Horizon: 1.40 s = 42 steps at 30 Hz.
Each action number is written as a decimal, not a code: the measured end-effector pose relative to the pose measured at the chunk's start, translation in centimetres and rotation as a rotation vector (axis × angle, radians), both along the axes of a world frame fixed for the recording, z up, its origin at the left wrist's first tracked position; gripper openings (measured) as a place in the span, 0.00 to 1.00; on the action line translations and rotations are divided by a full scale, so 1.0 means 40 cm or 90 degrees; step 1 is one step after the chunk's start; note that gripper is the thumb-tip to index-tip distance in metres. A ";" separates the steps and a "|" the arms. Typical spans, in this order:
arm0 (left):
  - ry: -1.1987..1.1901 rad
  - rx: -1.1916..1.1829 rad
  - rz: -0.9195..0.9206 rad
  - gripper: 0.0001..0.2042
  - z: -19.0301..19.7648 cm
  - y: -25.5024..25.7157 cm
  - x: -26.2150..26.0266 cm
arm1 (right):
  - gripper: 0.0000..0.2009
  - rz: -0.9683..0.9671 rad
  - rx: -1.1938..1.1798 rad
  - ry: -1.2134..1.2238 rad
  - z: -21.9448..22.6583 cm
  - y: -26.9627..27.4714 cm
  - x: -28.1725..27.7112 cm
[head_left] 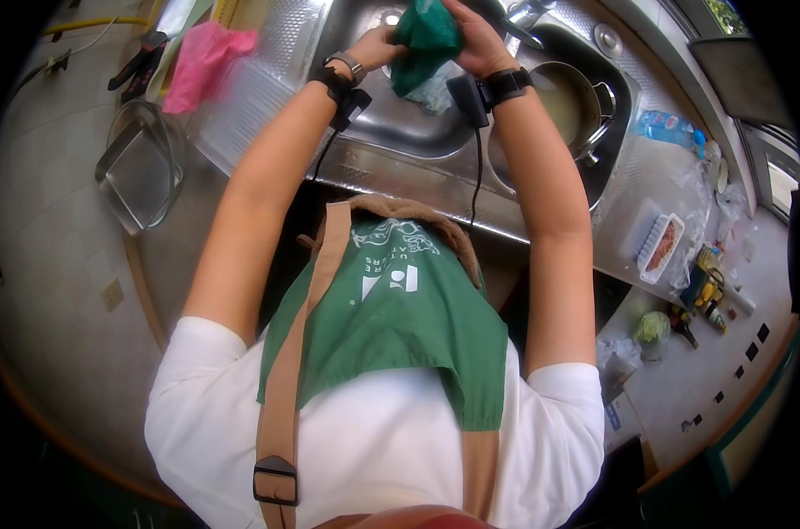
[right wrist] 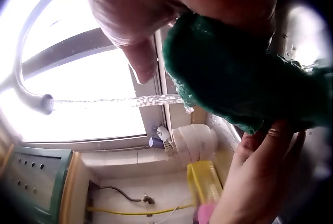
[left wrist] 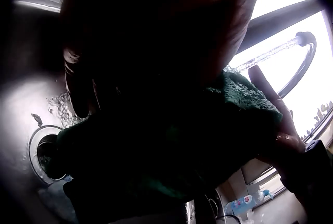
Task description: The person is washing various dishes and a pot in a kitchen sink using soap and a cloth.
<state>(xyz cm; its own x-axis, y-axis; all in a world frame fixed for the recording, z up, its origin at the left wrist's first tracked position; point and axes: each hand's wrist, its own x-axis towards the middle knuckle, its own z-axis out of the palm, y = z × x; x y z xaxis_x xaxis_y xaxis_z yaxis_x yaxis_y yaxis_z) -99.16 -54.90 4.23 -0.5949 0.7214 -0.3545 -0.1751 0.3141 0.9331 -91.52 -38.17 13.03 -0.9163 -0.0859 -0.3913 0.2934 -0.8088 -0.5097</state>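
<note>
A wet green cloth (head_left: 428, 44) hangs in folds over the left basin of the steel sink (head_left: 418, 132). My left hand (head_left: 378, 48) grips its left side; in the right wrist view that hand's fingers (right wrist: 276, 140) are bent against the cloth's lower edge. My right hand (head_left: 479, 42) holds the opposite side, its thumb (right wrist: 141, 62) sticking out past the fabric. From the curved tap (right wrist: 44, 103) a stream of water (right wrist: 119, 101) runs onto the cloth. Below the cloth lies a clear, crumpled plastic-looking piece (head_left: 431, 93), partly hidden. The drain (left wrist: 44, 153) shows in the left wrist view.
A pot (head_left: 563, 106) with cloudy liquid stands in the right basin. Right of it are a plastic bottle (head_left: 669, 130) and a tray of minced meat (head_left: 662, 247). A pink cloth (head_left: 208, 63) and a metal tray (head_left: 140, 172) are on the left.
</note>
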 end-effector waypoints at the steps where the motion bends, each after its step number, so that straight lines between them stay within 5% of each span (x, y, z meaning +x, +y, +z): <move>1: 0.049 -0.053 0.017 0.14 0.000 -0.006 -0.006 | 0.15 0.021 0.114 0.008 -0.020 0.026 0.003; 4: -0.082 0.034 0.055 0.14 0.012 -0.014 -0.032 | 0.16 0.040 0.265 -0.005 -0.084 0.071 0.003; 8: -0.179 0.066 0.045 0.13 0.100 0.012 -0.037 | 0.16 -0.102 0.512 -0.166 -0.125 0.069 0.005; 14: -0.173 0.061 0.069 0.12 0.164 0.063 -0.001 | 0.20 -0.116 0.764 -0.236 -0.225 0.063 -0.032; 16: -0.204 0.078 0.087 0.13 0.160 0.068 -0.002 | 0.20 -0.117 0.739 -0.263 -0.204 0.062 -0.024; 18: -0.239 0.176 0.122 0.12 0.149 0.071 -0.005 | 0.28 -0.081 0.509 -0.237 -0.215 0.074 -0.024; 19: -0.239 0.176 0.122 0.12 0.144 0.069 -0.009 | 0.28 -0.081 0.509 -0.237 -0.222 0.077 -0.023; 22: -0.326 0.313 0.161 0.07 0.188 0.066 -0.008 | 0.47 -0.051 0.348 -0.370 -0.185 0.069 0.002; 26: -0.369 0.290 0.196 0.12 0.156 0.058 -0.023 | 0.39 -0.017 0.202 -0.306 -0.118 0.033 0.028; 28: -0.521 0.282 0.194 0.18 0.129 0.051 -0.037 | 0.36 0.007 0.152 -0.270 -0.102 0.007 0.025; 32: -0.509 0.292 0.222 0.11 0.139 0.039 -0.018 | 0.26 0.030 0.046 -0.146 -0.077 -0.025 0.011; 36: -0.603 0.335 0.334 0.13 0.118 0.049 0.013 | 0.13 -0.071 0.299 -0.038 -0.097 -0.034 0.010; 38: -0.638 0.224 0.335 0.16 0.137 0.042 0.037 | 0.13 -0.065 0.432 0.076 -0.091 -0.059 0.019; 40: -0.709 0.305 0.253 0.17 0.094 0.054 0.055 | 0.16 -0.062 0.860 0.244 -0.087 -0.096 0.039; 42: -0.819 0.350 0.259 0.15 0.097 0.063 0.080 | 0.19 -0.027 1.283 0.184 -0.077 -0.121 0.068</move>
